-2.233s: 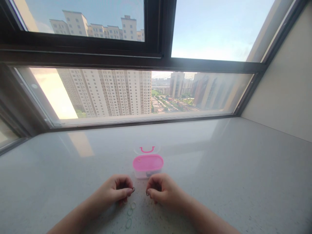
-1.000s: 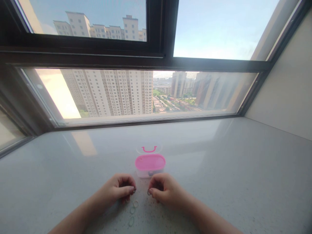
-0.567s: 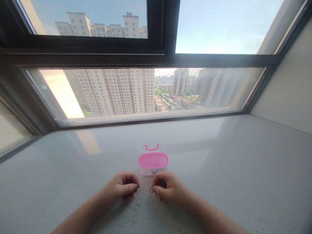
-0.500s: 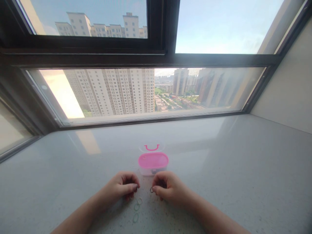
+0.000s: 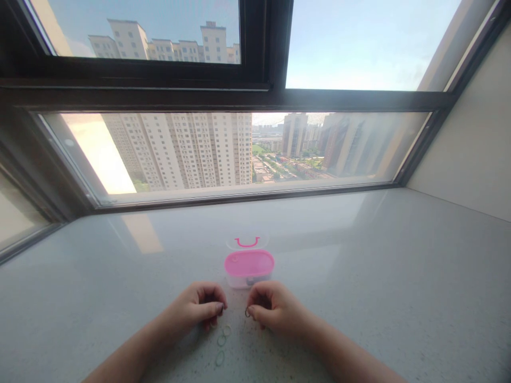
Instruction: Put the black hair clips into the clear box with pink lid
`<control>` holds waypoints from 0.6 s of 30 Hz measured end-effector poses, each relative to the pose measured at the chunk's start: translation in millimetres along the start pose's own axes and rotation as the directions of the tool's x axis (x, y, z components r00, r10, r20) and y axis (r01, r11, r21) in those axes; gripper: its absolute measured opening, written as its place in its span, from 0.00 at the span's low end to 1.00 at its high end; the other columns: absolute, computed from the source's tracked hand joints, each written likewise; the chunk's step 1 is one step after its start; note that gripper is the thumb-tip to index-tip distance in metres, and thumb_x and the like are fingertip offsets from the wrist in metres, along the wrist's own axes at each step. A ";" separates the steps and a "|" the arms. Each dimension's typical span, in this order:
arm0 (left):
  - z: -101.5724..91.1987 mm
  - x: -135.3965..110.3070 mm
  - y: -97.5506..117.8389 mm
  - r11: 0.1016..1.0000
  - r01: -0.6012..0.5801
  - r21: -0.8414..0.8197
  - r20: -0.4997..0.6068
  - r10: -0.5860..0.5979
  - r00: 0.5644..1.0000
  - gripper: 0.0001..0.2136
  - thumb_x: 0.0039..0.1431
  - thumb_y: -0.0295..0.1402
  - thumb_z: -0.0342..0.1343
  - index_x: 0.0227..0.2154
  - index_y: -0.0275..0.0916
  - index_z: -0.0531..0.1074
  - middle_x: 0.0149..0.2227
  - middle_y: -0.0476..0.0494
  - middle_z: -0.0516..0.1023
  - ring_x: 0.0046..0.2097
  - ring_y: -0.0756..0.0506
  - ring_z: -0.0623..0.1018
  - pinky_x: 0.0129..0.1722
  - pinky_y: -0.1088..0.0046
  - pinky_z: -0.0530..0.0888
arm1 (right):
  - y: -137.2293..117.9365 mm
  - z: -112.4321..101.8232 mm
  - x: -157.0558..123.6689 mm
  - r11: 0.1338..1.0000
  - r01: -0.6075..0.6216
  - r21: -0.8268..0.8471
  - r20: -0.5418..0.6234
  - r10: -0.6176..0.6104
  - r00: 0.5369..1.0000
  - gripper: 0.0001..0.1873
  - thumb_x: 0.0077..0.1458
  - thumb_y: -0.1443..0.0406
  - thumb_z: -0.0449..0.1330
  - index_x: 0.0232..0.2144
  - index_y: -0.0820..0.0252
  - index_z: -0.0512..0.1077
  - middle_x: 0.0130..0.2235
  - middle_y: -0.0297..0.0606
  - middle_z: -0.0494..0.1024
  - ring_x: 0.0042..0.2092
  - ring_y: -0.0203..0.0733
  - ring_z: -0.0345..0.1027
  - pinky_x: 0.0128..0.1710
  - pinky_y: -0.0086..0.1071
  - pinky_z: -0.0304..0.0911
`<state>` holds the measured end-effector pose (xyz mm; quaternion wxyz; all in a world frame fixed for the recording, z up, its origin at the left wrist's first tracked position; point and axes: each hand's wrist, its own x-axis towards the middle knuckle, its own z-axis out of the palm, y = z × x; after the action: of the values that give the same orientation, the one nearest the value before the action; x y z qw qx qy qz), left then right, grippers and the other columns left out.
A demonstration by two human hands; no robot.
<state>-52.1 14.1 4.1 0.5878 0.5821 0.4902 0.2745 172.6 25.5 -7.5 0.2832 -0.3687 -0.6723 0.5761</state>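
Speckled worktop [image 5: 379, 298] before a window [image 5: 351, 100]: my left fingers [image 5: 211, 309], pinched narrow, hold a dark loop [image 5: 222, 309] now mostly hidden, and my right fingers [image 5: 258, 313] nip a dark ring [image 5: 247, 313] just nearer than the pink-topped box [image 5: 249, 264], so both remain gripped, apart.

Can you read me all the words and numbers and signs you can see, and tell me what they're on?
There are none I can read.
Pink-topped box: no lettering shows; the dark thing inside is too blurred to tell.
Pale rings: too small to tell.
Buildings outside: too far off to make out any signs.
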 end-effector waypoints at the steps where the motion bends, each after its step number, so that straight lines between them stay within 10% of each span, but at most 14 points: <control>1: -0.2 0.3 -0.7 1.000 -0.001 0.004 0.001 0.001 1.000 0.08 0.46 0.34 0.60 0.26 0.33 0.72 0.21 0.51 0.69 0.22 0.52 0.68 0.20 0.78 0.63 | -0.2 -0.2 -0.1 1.000 -0.002 -0.001 0.000 0.002 1.000 0.02 0.44 0.71 0.56 0.24 0.64 0.68 0.19 0.30 0.66 0.20 0.31 0.60 0.20 0.22 0.53; 18: 1.3 -0.9 4.9 1.000 0.006 0.028 0.011 -0.006 1.000 0.11 0.45 0.38 0.61 0.26 0.34 0.71 0.20 0.53 0.68 0.21 0.52 0.67 0.20 0.79 0.62 | 3.2 0.3 1.9 0.999 0.004 -0.047 -0.005 -0.004 1.000 0.01 0.45 0.70 0.56 0.25 0.64 0.68 0.19 0.30 0.66 0.20 0.30 0.60 0.20 0.22 0.53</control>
<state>-50.0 13.6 8.8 0.5831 0.5904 0.4924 0.2626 171.8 27.1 -10.8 0.2774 -0.3754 -0.6857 0.5586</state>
